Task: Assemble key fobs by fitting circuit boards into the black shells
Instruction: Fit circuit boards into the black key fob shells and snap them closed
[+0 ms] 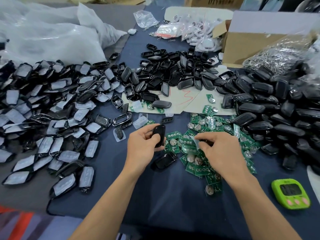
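Left hand (144, 142) gripping one black shell (159, 135). Right hand (220, 150) pinching a small clear piece (195, 142), circuit boards (187, 157) directly beneath it. Shell heap (173, 70) beyond both hands: most work probably remains.

Black shell (159, 135) upright (green boards (201, 170) beside)

Single head-worn view, forward and down, close over the table (155, 196).
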`<state>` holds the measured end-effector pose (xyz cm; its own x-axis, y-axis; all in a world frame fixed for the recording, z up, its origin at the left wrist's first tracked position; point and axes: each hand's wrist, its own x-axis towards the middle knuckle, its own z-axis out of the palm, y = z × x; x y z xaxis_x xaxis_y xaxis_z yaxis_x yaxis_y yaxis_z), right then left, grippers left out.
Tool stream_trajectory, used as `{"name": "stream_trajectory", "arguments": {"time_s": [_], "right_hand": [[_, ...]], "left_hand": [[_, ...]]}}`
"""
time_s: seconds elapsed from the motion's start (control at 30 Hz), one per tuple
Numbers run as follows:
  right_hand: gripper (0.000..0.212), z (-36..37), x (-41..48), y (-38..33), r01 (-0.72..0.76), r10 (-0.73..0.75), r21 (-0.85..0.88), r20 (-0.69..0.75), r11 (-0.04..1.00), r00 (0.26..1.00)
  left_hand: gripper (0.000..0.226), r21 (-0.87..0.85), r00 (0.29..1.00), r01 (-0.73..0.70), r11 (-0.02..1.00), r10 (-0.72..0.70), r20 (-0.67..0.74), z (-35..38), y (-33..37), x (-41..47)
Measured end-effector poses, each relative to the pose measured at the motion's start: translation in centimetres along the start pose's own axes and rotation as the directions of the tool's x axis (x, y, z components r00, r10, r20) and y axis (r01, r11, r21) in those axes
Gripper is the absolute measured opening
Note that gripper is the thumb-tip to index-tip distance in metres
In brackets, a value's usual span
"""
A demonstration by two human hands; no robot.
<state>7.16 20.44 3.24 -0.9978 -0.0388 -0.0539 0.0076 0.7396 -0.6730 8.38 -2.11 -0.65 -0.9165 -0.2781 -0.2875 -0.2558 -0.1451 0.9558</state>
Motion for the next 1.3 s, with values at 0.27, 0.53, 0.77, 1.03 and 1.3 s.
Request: {"name": "stream_trajectory", "arguments": {"time_s": [0.27, 0.53, 0.77, 1.03, 1.3], "right_hand": [[0.031, 0.2, 0.7, 0.4, -0.186, 0.287, 0.498, -0.133, 0.847, 0.949], [0.029, 0.4, 0.5, -0.7, -0.210, 0.357, 0.849, 0.027, 0.485, 0.934], [0.021, 0.6, 0.6, -3.2, -0.261, 0.251, 0.879, 0.169, 0.398, 0.953], [0.062, 2.7, -0.1, -4.8, -0.252, 0.100, 0.702, 0.251, 0.666, 0.963], [0.035, 2.4, 0.4, -3.3, -0.081, 0.068, 0.482, 0.045, 0.872, 0.997]], "left_hand": [[0.040, 0.048, 1.000, 0.008, 0.999, -0.009, 0.012, 0.0, 0.1, -0.1], [0.034, -0.026, 0.999, -0.001, 1.000, 0.000, -0.051, 0.6, 0.8, -0.7], [0.030, -0.012, 0.995, -0.042, 0.999, 0.040, -0.094, 1.9, 1.7, -1.7], [0.031, -0.030, 0.997, -0.067, 0.997, 0.067, 0.024, 3.8, 2.4, -3.1], [0.030, 0.058, 0.996, -0.043, 0.997, 0.047, -0.079, 3.1, 2.4, -2.7]]}}
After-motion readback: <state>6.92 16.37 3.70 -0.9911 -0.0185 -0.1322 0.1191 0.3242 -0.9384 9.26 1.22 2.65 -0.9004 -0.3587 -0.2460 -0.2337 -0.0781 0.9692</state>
